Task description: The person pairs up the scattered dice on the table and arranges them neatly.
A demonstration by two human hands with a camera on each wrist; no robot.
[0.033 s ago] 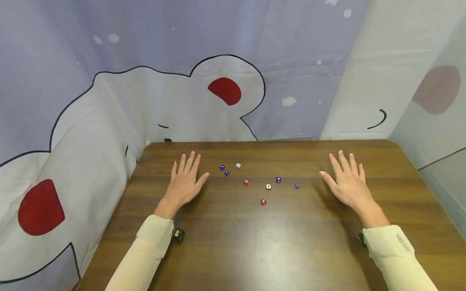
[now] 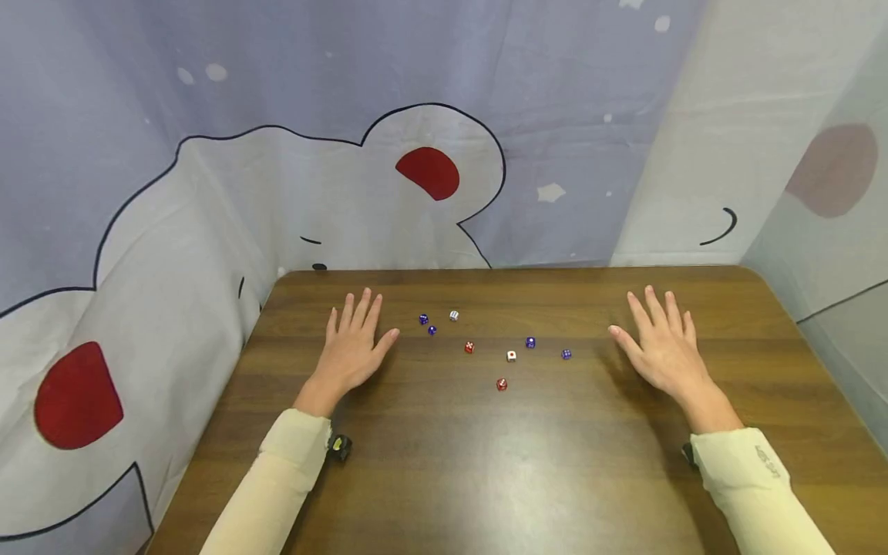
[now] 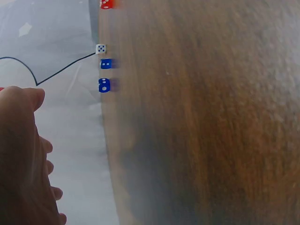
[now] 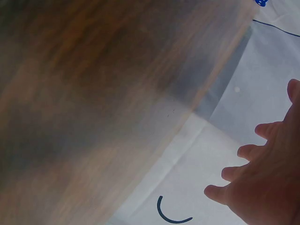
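Note:
Several small dice lie scattered between the two hands on the wooden table. Nearest the left hand (image 2: 351,347) is a blue die (image 2: 424,319), with another blue die (image 2: 432,330) and a white die (image 2: 454,316) close by. A red die (image 2: 469,348), a second white die (image 2: 511,356) and a second red die (image 2: 502,384) lie around the middle. Toward the right hand (image 2: 664,353) are a blue die (image 2: 530,342) and another blue die (image 2: 566,354). Both hands are palm down, fingers spread and straight, holding nothing. Each stands apart from the dice.
The brown wooden table (image 2: 430,478) reaches back to a patterned curtain (image 2: 569,139), which also hangs along the left and right sides. A small dark device (image 2: 340,448) is strapped at the left wrist, by the cream sleeve (image 2: 277,478).

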